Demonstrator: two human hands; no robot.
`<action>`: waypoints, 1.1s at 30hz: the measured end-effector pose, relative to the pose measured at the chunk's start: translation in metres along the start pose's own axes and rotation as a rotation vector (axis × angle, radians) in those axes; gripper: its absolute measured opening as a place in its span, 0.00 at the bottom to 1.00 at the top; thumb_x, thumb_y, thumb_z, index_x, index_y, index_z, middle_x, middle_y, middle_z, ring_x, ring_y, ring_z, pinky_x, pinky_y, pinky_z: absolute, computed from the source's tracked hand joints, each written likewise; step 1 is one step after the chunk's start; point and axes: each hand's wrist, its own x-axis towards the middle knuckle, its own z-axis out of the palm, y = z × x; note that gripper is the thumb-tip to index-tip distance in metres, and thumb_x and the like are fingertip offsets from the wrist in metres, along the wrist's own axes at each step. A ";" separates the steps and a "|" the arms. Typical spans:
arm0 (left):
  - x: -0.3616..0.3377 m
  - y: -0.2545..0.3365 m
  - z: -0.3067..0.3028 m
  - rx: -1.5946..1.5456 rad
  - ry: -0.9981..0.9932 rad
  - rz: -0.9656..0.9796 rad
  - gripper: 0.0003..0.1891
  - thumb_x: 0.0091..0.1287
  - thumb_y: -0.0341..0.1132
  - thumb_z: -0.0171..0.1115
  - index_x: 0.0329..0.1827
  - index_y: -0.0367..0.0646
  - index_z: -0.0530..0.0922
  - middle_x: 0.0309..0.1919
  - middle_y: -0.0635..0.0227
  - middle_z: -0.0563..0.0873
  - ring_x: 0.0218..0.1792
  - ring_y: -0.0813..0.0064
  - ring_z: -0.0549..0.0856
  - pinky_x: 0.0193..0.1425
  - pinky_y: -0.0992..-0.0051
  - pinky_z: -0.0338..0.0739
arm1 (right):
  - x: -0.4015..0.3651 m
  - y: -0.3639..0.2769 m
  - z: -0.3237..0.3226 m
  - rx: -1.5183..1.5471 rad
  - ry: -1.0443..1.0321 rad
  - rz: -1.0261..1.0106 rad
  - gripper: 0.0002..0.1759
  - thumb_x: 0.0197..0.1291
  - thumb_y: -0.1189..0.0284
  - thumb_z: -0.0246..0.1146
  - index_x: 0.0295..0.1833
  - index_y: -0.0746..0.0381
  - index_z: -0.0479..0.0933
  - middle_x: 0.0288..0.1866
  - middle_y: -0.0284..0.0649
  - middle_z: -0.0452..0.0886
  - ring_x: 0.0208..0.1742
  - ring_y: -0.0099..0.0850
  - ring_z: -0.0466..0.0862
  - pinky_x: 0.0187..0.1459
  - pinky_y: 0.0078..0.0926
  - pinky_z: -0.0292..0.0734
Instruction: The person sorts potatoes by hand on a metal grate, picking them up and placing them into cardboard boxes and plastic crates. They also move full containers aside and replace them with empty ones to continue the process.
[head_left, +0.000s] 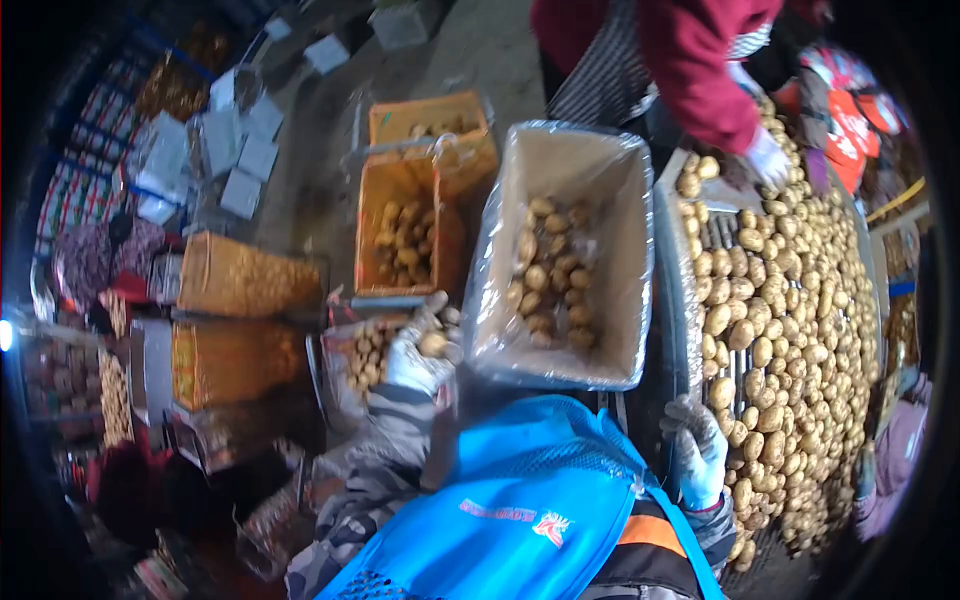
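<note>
The left hand (420, 352), in a white glove with grey fingertips, is curled around a round tan potato (433, 345). It is beside an open crate of small tan potatoes (368, 355), just left of the big box. The right hand (697, 450), in a white glove with grey fingertips too, is let go, with its fingers a little bent. It is by the near part of the left edge of a long bed of dark metal rollers (722, 232). Lots of round tan potatoes (790, 330) lie on this bed, packed close from its far end down to its near end, and some dark rollers peek out near its left edge. The big box (612, 215), tan inside and lined with shiny clear plastic, stands between the two hands, a bit farther off. A loose bunch of tan potatoes (553, 275) lies on its bottom. Left of it is an orange plastic-lined crate (398, 185) with more potatoes inside. At the far left corner of the bed, a co-worker in a dark red top (700, 75) reaches a white-gloved hand (768, 158) to the potatoes.
</note>
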 end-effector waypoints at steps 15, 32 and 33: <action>-0.017 0.039 0.063 1.225 0.104 0.682 0.23 0.70 0.26 0.53 0.68 0.34 0.66 0.65 0.59 0.73 0.65 0.69 0.73 0.70 0.72 0.66 | -0.003 -0.016 -0.007 -0.341 0.030 -0.029 0.22 0.58 0.71 0.61 0.57 0.70 0.75 0.54 0.48 0.80 0.55 0.35 0.79 0.60 0.32 0.72; 0.023 -0.445 0.145 1.776 -2.393 0.395 0.28 0.56 0.41 0.63 0.61 0.46 0.71 0.63 0.53 0.71 0.66 0.45 0.65 0.62 0.38 0.61 | -0.232 0.077 -0.103 -0.861 1.296 0.225 0.32 0.54 0.73 0.65 0.66 0.66 0.68 0.62 0.51 0.74 0.63 0.45 0.74 0.64 0.35 0.68; 0.025 -0.463 0.151 1.849 -2.385 0.427 0.30 0.53 0.43 0.65 0.61 0.46 0.71 0.64 0.54 0.70 0.68 0.46 0.63 0.65 0.34 0.56 | -0.219 0.058 -0.112 -0.961 1.260 0.256 0.34 0.51 0.72 0.67 0.66 0.64 0.68 0.62 0.51 0.74 0.63 0.47 0.74 0.64 0.38 0.68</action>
